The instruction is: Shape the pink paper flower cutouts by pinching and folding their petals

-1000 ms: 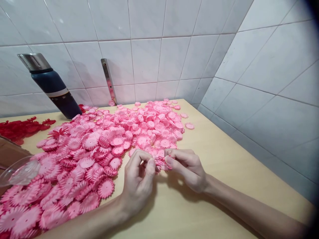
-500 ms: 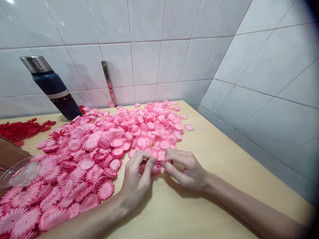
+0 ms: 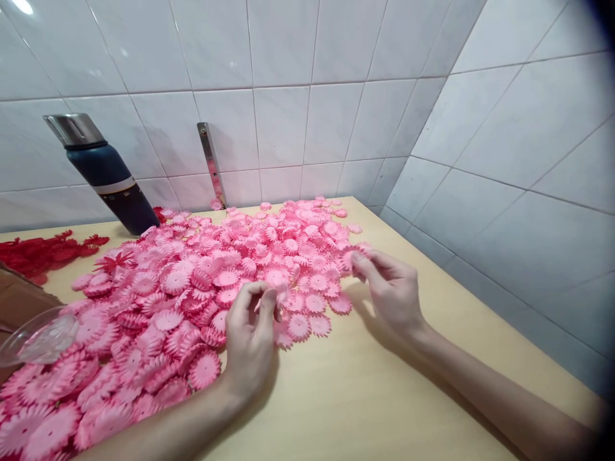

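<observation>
Bright, even light. Glare at left on far wall [image 3: 283, 57]; soft shadow under right hand [image 3: 394, 293]. Right corners vignetted dark, edges stretched.

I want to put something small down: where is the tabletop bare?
Bare tabletop lies between the left forearm and right forearm, and from the right forearm to the tabletop's right edge. Pink discs crowd the left and centre, reaching toward the flask. A gap separates them from the red heap.

"Looked like what sort of place?"
"Looked like a craft workspace; couldn't be pinned to home or workshop."
"Judged by what?"
"Had white wall tiles [image 3: 283, 45] on two sides, plus a pale table [image 3: 336, 397] heaped with loose pink discs [image 3: 176, 280] and a dark-blue flask [image 3: 113, 168]."
</observation>
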Demonstrator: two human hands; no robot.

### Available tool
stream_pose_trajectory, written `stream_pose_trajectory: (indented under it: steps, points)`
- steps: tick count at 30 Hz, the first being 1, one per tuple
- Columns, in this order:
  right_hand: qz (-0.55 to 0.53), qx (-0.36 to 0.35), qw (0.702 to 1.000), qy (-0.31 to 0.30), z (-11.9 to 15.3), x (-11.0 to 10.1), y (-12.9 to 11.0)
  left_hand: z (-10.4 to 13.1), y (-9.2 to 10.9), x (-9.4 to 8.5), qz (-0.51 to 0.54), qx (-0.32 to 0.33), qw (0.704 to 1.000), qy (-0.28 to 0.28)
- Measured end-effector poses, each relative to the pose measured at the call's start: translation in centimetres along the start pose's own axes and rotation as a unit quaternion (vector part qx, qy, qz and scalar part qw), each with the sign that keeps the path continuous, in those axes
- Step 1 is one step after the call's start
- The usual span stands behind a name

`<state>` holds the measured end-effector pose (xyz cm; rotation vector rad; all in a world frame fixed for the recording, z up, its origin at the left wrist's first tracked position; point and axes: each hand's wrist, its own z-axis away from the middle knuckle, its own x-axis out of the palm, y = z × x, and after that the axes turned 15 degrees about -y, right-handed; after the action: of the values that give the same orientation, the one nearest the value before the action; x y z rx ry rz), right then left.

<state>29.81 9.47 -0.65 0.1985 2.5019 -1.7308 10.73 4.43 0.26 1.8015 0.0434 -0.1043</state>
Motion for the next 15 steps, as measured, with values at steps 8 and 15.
stream_pose_trajectory:
  steps: [8,15]
  points:
    - [-0.033,0.022,0.987,-0.152,0.9,1.3,-0.1,-0.5,-0.7,0.1,0.071,-0.07,0.994,-0.048]
    - [-0.026,0.021,0.972,-0.231,1.4,1.5,-0.8,-0.3,-0.2,0.0,0.006,-0.038,0.995,-0.097]
